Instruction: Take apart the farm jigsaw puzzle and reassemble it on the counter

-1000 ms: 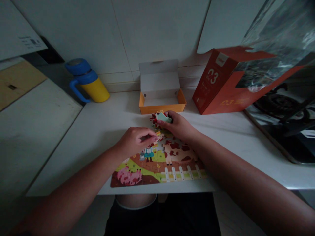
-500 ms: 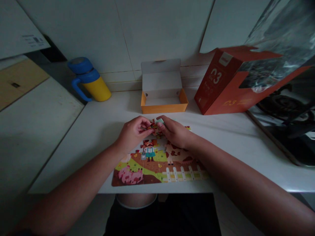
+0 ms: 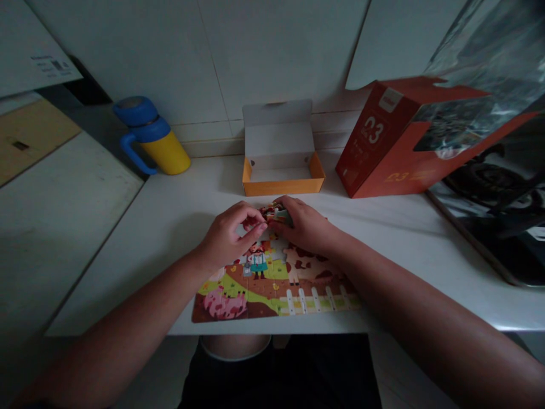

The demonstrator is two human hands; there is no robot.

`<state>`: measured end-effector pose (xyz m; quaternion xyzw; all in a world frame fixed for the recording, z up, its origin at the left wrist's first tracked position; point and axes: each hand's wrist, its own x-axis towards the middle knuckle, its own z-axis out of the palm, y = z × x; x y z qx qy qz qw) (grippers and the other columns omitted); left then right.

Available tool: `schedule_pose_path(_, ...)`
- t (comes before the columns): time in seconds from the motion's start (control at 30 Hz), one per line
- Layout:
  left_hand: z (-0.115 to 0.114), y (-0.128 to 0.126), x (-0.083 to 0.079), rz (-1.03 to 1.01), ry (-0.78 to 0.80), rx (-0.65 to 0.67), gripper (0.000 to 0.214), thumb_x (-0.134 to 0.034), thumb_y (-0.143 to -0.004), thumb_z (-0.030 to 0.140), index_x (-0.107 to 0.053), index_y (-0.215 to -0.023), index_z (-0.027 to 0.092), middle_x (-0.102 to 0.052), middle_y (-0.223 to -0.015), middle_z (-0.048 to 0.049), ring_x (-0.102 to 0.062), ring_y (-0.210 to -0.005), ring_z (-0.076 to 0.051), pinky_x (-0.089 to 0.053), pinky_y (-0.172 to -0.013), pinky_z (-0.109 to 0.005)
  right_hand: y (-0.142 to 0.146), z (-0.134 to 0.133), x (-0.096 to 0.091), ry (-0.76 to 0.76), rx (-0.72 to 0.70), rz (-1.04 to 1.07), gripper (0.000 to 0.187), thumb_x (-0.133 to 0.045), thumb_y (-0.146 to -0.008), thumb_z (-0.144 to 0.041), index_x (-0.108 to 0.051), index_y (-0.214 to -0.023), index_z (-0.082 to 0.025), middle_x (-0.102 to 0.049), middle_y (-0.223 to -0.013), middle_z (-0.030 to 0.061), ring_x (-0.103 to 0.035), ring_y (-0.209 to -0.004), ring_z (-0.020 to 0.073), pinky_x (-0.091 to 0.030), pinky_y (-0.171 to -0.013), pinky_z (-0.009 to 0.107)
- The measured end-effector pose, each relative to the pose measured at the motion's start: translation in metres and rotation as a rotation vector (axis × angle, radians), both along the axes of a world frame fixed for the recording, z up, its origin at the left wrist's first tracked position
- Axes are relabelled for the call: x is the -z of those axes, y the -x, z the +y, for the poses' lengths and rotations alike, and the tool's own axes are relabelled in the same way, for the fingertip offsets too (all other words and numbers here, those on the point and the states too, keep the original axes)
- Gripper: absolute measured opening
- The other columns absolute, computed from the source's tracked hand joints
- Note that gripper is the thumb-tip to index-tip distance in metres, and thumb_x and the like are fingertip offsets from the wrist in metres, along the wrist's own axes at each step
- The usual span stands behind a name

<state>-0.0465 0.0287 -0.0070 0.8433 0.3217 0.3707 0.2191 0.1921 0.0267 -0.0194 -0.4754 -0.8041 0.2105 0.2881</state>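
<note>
Blue-&-yellow jug (image 3: 168, 150) w/ blue handle (image 3: 133, 152) at L rear of white counter (image 3: 417, 244), nr pale wall (image 3: 272, 51). Big red box (image 3: 368, 142) at R rear, pale print on sides, clear plastic (image 3: 506, 65) above & behind. Dark hob (image 3: 525, 264) far R, partly out of view. Upper L: white panel (image 3: 25, 42) w/ sm. printed label (image 3: 50, 66), tan board (image 3: 36, 130) below.

Behind the puzzle (image 3: 276, 289), a box (image 3: 284, 187) stands between flask (image 3: 167, 153) and carton (image 3: 378, 150).

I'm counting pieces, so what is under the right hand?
Part of the puzzle, with a spotted cow, runs beneath the right hand; what the hand covers is hidden.
</note>
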Motion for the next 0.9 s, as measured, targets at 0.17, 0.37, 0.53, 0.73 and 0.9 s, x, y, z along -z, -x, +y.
schedule_pose_path(0.17, -0.004, -0.007, 0.0, 0.179, -0.065, 0.245, 0.012, -0.068, -0.1, 0.028, -0.069, -0.11, 0.022, -0.072, -0.104, -0.0072, -0.066, -0.102, -0.022, -0.055, -0.093, -0.04, 0.002, 0.002, 0.005, 0.0, -0.008, -0.022, 0.032, -0.063, -0.096, -0.031, -0.058, -0.126, -0.02, -0.071, -0.122, 0.0162, -0.064, -0.113, 0.0303, -0.049, -0.097, 0.041)
schedule_pose_path(0.37, -0.015, -0.021, 0.007, 0.422, -0.104, 0.276, 0.037, -0.076, -0.094, 0.05, -0.072, -0.111, 0.017, -0.07, -0.109, -0.0116, -0.064, -0.105, -0.028, -0.055, -0.094, -0.045, 0.005, 0.003, 0.008, 0.005, 0.044, -0.044, 0.031, -0.062, -0.097, -0.03, -0.057, -0.126, -0.018, -0.072, -0.121, 0.0176, -0.066, -0.112, 0.0304, -0.049, -0.098, 0.041)
schedule_pose_path(0.53, -0.02, -0.03, 0.013, 0.423, -0.062, 0.234, 0.03, -0.076, -0.094, 0.042, -0.07, -0.107, 0.016, -0.068, -0.112, -0.0105, -0.063, -0.109, -0.028, -0.054, -0.099, -0.044, 0.004, 0.004, 0.007, 0.021, 0.068, -0.067, 0.032, -0.062, -0.098, -0.03, -0.057, -0.126, -0.016, -0.072, -0.122, 0.02, -0.067, -0.111, 0.031, -0.049, -0.096, 0.04)
schedule_pose_path(0.73, -0.021, -0.034, 0.016, 0.373, 0.066, 0.185, 0.026, -0.084, -0.088, 0.034, -0.067, -0.101, 0.019, -0.068, -0.111, -0.0084, -0.063, -0.112, -0.027, -0.053, -0.099, -0.043, 0.003, 0.004, -0.001, 0.087, 0.096, -0.015, 0.029, -0.063, -0.098, -0.035, -0.059, -0.119, -0.016, -0.074, -0.109, 0.0155, -0.068, -0.096, 0.0276, -0.047, -0.083, 0.036)
schedule_pose_path(0.9, -0.019, -0.033, 0.012, 0.293, 0.211, 0.141, 0.022, -0.084, -0.087, 0.027, -0.066, -0.095, 0.019, -0.068, -0.104, -0.0067, -0.064, -0.101, -0.022, -0.053, -0.089, -0.037, -0.002, 0.004, -0.008, 0.125, 0.135, 0.072, 0.036, -0.065, -0.097, -0.045, -0.059, -0.12, -0.018, -0.074, -0.099, 0.0098, -0.067, -0.085, 0.0245, -0.046, -0.075, 0.034)
